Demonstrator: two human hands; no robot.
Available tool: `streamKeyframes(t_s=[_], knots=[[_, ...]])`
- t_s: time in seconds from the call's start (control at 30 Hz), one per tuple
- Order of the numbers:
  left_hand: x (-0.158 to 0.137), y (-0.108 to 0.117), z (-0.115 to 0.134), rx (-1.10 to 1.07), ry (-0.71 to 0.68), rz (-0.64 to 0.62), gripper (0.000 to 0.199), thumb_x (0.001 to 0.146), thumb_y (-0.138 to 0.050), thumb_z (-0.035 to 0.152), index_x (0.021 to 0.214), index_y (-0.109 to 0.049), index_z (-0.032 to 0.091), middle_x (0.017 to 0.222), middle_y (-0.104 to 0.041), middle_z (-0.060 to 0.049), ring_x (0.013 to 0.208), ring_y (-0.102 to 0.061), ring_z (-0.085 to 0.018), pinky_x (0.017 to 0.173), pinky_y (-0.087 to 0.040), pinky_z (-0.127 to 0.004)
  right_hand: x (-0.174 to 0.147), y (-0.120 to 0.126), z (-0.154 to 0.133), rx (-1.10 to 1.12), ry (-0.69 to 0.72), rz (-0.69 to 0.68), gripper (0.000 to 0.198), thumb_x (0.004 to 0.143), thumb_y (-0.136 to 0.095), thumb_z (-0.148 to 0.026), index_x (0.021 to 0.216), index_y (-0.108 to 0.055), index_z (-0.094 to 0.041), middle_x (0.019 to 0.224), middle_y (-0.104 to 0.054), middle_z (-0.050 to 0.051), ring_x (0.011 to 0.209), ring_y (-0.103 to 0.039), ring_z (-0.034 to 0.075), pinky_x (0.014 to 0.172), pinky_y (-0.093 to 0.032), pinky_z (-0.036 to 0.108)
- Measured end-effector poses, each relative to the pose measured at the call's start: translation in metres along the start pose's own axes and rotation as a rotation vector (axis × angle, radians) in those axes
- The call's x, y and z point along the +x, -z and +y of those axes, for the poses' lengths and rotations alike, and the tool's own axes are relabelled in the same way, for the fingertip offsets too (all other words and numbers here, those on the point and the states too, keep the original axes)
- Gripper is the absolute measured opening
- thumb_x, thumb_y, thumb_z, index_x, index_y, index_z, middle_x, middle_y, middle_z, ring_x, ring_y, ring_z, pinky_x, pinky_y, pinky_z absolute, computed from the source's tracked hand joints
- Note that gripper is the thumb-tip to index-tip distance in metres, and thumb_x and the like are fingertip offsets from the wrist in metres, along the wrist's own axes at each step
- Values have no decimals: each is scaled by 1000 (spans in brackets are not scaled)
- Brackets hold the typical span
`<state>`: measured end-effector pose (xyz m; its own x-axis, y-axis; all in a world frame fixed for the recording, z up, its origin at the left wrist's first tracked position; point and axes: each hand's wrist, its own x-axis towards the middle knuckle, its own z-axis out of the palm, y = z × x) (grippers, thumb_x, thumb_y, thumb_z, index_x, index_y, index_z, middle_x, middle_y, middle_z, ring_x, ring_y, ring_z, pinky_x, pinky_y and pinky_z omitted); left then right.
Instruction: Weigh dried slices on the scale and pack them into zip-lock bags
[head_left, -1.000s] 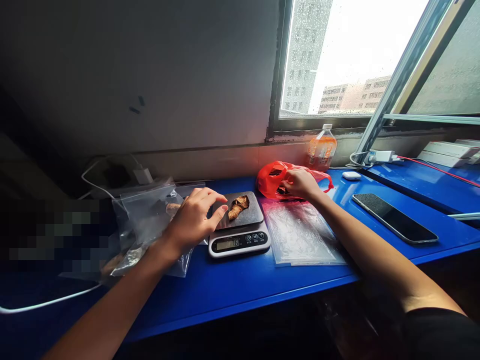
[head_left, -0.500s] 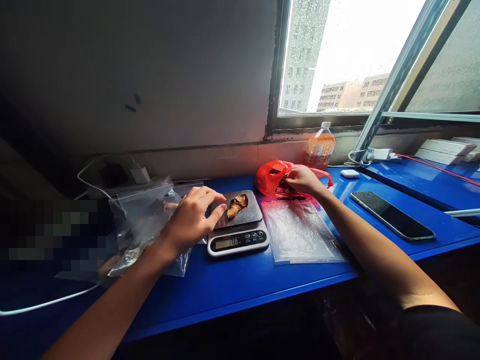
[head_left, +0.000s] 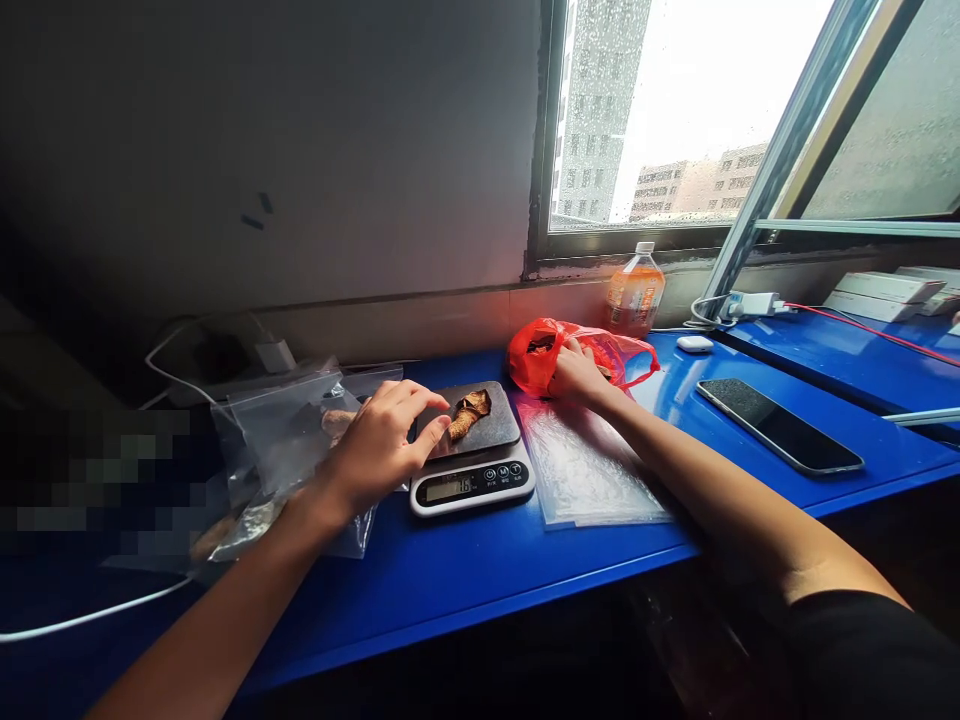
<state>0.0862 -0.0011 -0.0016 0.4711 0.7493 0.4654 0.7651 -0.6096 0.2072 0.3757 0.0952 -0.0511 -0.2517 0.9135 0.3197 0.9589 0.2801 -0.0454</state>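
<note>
Nearest, the left hand (head_left: 390,438) is staying empty-looking, thumb and fingers parted, at the left of the scale (head_left: 504,428), where a brown dried piece (head_left: 470,415) is lying on the plate. Beyond flat clear bags (head_left: 592,485), the right hand (head_left: 581,378) is picking, it seems, inside the red bag (head_left: 529,375), its grip hidden; the next move is probably calling for a lift clear of the film.

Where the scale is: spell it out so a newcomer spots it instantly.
On the blue table, find the red bag near the wall. The scale stands in front and to the left of it, by the left hand, with a brown piece on its plate. Unlike the clear plastic on either side, it has a display and buttons.
</note>
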Motion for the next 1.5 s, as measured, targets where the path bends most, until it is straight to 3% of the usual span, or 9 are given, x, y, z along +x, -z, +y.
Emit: streamKeyframes(t_s=[0.23, 0.37, 0.47, 0.63, 0.77, 1.13, 1.27, 1.37, 1.5], knots=[[0, 2, -3, 17, 10, 16, 24, 90, -50, 38, 97, -66, 21, 103, -66, -6, 104, -55, -26, 90, -46, -42, -2, 31, 18, 23, -157, 153, 25, 84, -48, -21, 77, -71, -15, 85, -71, 13, 85, -63, 25, 72, -43, 33], [0, 3, -5, 9, 12, 22, 23, 90, -51, 38, 97, -66, 21, 103, -66, -6, 105, -55, -26, 90, -46, -41, -11, 59, 24, 199, -235, 519, 29, 87, -48, -27, 89, -72, -13, 84, -72, 12, 75, -64, 21, 68, -44, 31], [0, 0, -5, 5, 9, 14, 23, 91, -50, 37, 97, -66, 21, 102, -66, -6, 104, -55, -25, 90, -46, -41, -21, 74, 8, 366, -142, 714, 26, 86, -52, -31, 88, -72, -14, 78, -70, 10, 68, -62, 18, 66, -45, 30], [0, -2, -6, 4, 12, 1, 24, 91, -49, 37, 97, -66, 21, 102, -66, -6, 104, -54, -26, 90, -45, -42, -35, 69, -41, 486, 348, 379, 16, 82, -59, -28, 74, -68, -18, 78, -67, 5, 68, -58, 13, 64, -44, 25], [-1, -1, -6, 29, 17, 10, 24, 90, -50, 37, 97, -66, 21, 103, -66, -6, 104, -55, -26, 89, -45, -40, -38, 52, -63, 476, 484, 163, 16, 82, -57, -20, 75, -70, -17, 75, -62, 3, 65, -54, 10, 61, -40, 23], [-1, 0, -4, 28, 17, 12, 23, 90, -51, 36, 98, -66, 22, 104, -66, -5, 105, -55, -25, 89, -46, -40, -37, 42, -68, 438, 482, 143, 23, 89, -53, -22, 75, -71, -16, 71, -60, 3, 62, -51, 10, 58, -37, 23], [-1, 1, -5, 17, 0, 11, 23, 90, -50, 36, 98, -66, 21, 104, -66, -6, 105, -55, -26, 91, -45, -42, -36, 47, -69, 528, 427, 179, 19, 88, -58, -29, 95, -71, -16, 84, -69, 5, 71, -60, 12, 66, -44, 25], [-1, 1, -5, 13, 2, 12, 24, 90, -50, 36, 98, -66, 20, 104, -65, -6, 105, -55, -26, 90, -45, -42, -33, 64, -52, 592, 334, 302, 24, 87, -58, -34, 95, -70, -15, 86, -71, 6, 72, -61, 13, 66, -45, 25], [0, 1, -4, 0, -6, 18, 23, 90, -50, 35, 97, -66, 20, 103, -65, -6, 104, -55, -25, 91, -45, -41, -24, 76, -8, 583, 40, 556, 24, 84, -54, -34, 79, -68, -15, 74, -69, 5, 67, -60, 14, 60, -43, 26]])
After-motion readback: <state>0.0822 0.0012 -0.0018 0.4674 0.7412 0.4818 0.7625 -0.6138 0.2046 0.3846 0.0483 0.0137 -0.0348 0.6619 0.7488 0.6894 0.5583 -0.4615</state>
